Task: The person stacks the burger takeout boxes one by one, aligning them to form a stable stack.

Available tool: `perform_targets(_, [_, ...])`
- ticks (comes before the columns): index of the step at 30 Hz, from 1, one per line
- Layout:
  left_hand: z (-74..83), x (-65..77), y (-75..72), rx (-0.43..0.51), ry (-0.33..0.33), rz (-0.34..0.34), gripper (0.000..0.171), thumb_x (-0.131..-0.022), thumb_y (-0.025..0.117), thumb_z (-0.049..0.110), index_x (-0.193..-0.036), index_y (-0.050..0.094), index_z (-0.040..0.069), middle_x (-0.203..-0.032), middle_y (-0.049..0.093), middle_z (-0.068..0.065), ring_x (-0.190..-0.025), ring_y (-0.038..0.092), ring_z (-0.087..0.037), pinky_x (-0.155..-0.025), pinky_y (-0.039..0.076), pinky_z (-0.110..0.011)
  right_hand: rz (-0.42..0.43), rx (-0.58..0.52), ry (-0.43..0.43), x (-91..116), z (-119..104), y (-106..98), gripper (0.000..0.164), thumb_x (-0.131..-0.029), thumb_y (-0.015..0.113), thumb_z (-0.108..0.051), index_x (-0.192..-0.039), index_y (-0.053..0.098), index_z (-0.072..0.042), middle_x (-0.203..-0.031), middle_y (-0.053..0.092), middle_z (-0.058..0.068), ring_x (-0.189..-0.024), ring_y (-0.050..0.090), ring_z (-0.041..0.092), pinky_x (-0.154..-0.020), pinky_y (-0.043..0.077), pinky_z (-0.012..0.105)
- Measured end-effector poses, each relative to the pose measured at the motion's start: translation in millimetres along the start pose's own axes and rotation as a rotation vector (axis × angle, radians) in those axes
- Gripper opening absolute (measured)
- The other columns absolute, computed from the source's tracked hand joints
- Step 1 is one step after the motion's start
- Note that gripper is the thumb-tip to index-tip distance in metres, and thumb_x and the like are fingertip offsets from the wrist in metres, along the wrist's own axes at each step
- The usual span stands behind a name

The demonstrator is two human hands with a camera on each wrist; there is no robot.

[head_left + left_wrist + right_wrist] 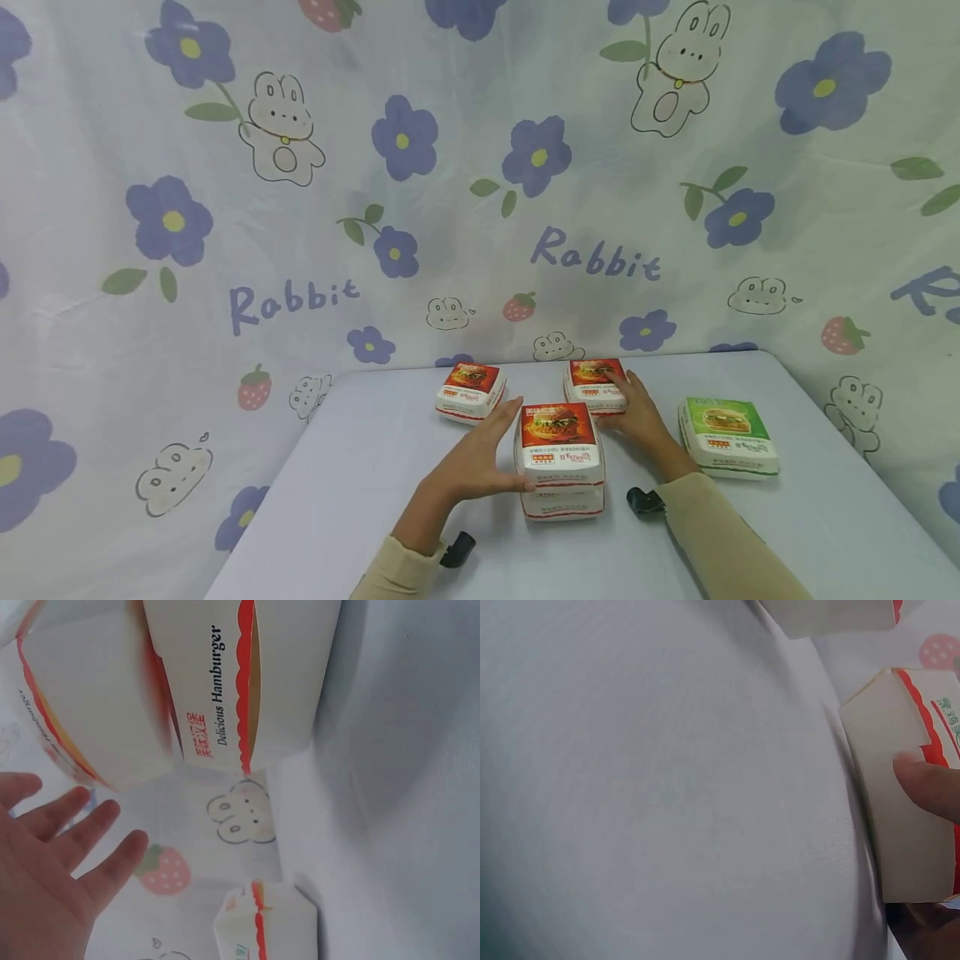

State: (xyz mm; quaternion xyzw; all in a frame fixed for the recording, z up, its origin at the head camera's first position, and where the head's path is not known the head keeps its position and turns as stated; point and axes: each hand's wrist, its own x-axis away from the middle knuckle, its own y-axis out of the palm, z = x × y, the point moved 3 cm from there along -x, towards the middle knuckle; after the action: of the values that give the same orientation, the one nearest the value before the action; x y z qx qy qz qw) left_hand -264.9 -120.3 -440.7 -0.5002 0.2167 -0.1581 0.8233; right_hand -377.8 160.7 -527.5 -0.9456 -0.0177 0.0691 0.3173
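Observation:
Two hamburger boxes stand stacked mid-table, the upper box (561, 450) with a red burger-picture lid, the lower box (562, 504) showing only its white front. My left hand (474, 462) is at the stack's left side, fingers spread; its thumb reaches the upper box's front corner in the head view. In the left wrist view, the fingers (97, 840) are nearly straight beside the upper box (97, 712). Behind the stack, my right hand (641, 417) grips another red-lidded hamburger box (585, 375). Its thumb (926, 784) presses the white side of that box (900, 855); the other fingers are partly hidden.
A red-lidded hamburger box (470, 392) sits at the back left. On the right is a green-lidded hamburger box (729, 437), close to my right forearm. The white table (352, 467) ends at a patterned curtain (465, 208) behind.

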Motion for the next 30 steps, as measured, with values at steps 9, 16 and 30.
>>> perform_targets(9, [0.8,-1.6,2.4,0.003,-0.002,0.008,0.109,-0.054,0.056,0.079,-0.14,0.001,0.04,-0.146,0.008,0.018,-0.132,0.014,-0.01,-0.094,0.032,-0.052,0.032,0.01,-0.007,-1,0,-3,0.098,-0.061,0.081,-0.034,-0.141,0.026,-0.024,-0.147,0.004,0.017,-0.128,0.011,0.045,-0.093,0.019,0.064])
perform_targets(16, [2.2,-2.6,3.7,0.011,0.01,0.005,0.109,-0.055,0.056,0.078,-0.14,0.0,0.04,-0.145,0.007,0.02,-0.132,0.012,-0.011,-0.096,0.03,-0.05,0.07,0.052,-0.02,-3,0,-8,0.097,-0.06,0.081,-0.034,-0.14,0.028,-0.021,-0.145,0.009,0.019,-0.127,0.014,0.044,-0.094,0.021,0.062])
perform_targets(30, [4.8,-2.1,3.3,-0.016,-0.008,0.008,0.109,-0.056,0.055,0.079,-0.14,-0.001,0.039,-0.146,0.01,0.014,-0.132,0.013,-0.01,-0.097,0.03,-0.049,0.053,0.088,-0.014,0,-1,-13,0.098,-0.061,0.08,-0.038,-0.141,0.026,-0.024,-0.145,0.01,0.019,-0.126,0.016,0.046,-0.093,0.023,0.062])
